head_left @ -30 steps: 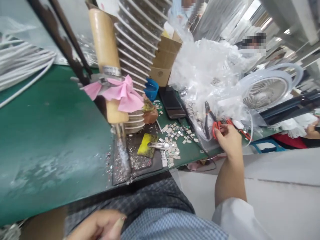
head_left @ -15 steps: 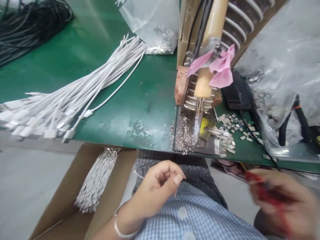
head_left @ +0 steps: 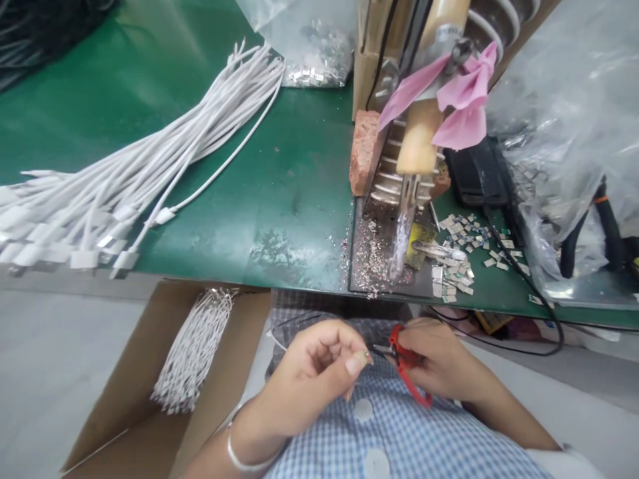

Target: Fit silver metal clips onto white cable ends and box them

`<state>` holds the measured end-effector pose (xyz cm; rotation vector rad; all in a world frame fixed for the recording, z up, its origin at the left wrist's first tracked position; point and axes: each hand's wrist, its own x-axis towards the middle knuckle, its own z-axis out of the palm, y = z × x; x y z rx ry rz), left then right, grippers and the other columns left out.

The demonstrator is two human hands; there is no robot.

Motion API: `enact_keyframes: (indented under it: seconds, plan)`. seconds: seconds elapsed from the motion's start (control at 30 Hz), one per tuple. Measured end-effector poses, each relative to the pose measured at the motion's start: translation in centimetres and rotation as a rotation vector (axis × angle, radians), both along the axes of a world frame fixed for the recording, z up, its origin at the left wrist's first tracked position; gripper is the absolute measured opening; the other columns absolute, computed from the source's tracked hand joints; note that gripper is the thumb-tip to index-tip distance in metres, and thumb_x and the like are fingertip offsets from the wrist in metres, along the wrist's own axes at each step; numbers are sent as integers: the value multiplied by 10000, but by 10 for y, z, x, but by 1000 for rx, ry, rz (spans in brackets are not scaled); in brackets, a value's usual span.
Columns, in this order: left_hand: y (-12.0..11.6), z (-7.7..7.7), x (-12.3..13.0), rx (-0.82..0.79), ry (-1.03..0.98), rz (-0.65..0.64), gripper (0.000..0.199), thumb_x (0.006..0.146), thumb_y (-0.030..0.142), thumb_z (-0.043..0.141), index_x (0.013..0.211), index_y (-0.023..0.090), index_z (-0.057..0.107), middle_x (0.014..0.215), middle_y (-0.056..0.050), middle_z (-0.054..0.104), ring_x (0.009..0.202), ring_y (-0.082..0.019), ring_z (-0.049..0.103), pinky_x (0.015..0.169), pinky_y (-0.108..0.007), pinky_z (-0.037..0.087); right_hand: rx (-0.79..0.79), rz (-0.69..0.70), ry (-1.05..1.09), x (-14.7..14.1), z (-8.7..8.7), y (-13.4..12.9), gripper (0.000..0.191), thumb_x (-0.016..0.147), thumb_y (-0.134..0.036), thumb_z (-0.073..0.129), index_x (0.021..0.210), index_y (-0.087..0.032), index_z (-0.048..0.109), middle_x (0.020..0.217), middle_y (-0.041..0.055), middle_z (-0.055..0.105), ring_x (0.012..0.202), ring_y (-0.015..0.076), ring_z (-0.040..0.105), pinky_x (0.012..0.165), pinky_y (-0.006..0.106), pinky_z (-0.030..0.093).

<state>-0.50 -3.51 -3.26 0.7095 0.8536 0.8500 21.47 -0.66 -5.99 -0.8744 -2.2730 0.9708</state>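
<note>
My left hand (head_left: 319,372), with a white band at the wrist, is pinched closed over my lap. A tiny end shows at its fingertips, and a thin white cable (head_left: 276,340) runs out behind the hand. Close by on the right, my right hand (head_left: 439,359) grips red-handled scissors (head_left: 410,369). Their metal tips point left, near the left fingertips; whether they touch is unclear. Above the hands, a soldering iron (head_left: 412,159) with a pink cloth tie points down over a dark plate (head_left: 362,266) strewn with metal bits.
White cables (head_left: 190,140) lie across the green table (head_left: 299,199). A cardboard box (head_left: 117,372) at lower left holds a cable bundle (head_left: 194,352). Small connectors (head_left: 452,276), a black phone-like device (head_left: 476,176), black-handled pliers (head_left: 606,219) and plastic bags occupy the right side.
My right hand has moved left with the red scissors, from the far lower right to beside my left hand. My left hand keeps its pinch. The view has shifted slightly.
</note>
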Motion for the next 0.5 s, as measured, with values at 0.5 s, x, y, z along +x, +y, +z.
enact_keyframes:
  seconds: [0.5]
  plan:
    - [-1,-4,-3,-1,43,-74,262,865,400,646,787,161,574,544,57,471,452,-57,390,443,-165,303,58,78,-40,1,4,5,151,836,-115,466,723,-213,482,564,-44,545,489,102,434,521,260,261]
